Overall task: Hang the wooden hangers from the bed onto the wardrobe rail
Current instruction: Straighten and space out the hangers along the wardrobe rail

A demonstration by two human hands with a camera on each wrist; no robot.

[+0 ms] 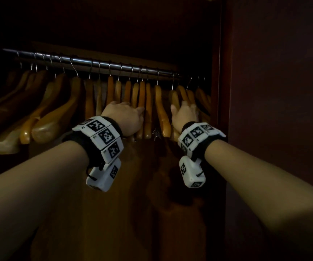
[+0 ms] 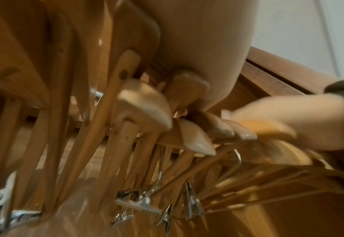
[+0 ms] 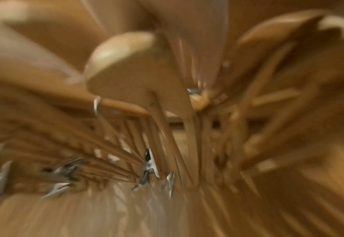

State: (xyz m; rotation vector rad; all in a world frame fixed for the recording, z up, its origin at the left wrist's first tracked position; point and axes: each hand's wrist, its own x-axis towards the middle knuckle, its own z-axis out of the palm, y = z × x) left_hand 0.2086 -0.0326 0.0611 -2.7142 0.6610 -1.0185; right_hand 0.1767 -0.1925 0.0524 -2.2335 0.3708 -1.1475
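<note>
Many wooden hangers (image 1: 148,102) hang by wire hooks on the metal wardrobe rail (image 1: 114,64). My left hand (image 1: 125,115) reaches into the middle of the row, its fingers curled round a bunch of hangers; the fingertips are hidden behind the wood. My right hand (image 1: 185,114) is further right, thumb up, with straight fingers pressed between the hangers near the rail's right end. The left wrist view shows hanger ends (image 2: 144,99), my left palm (image 2: 197,48) and the flat right hand (image 2: 288,115) resting against a hanger. The right wrist view is blurred, showing hanger shoulders (image 3: 126,64).
The wardrobe's side panel (image 1: 221,91) stands just right of my right hand, with a dark door (image 1: 283,91) beyond it. Metal clips (image 2: 136,200) dangle from several hanger bars. Below the hangers is the wooden back panel (image 1: 133,185). The rail's left part is crowded with hangers.
</note>
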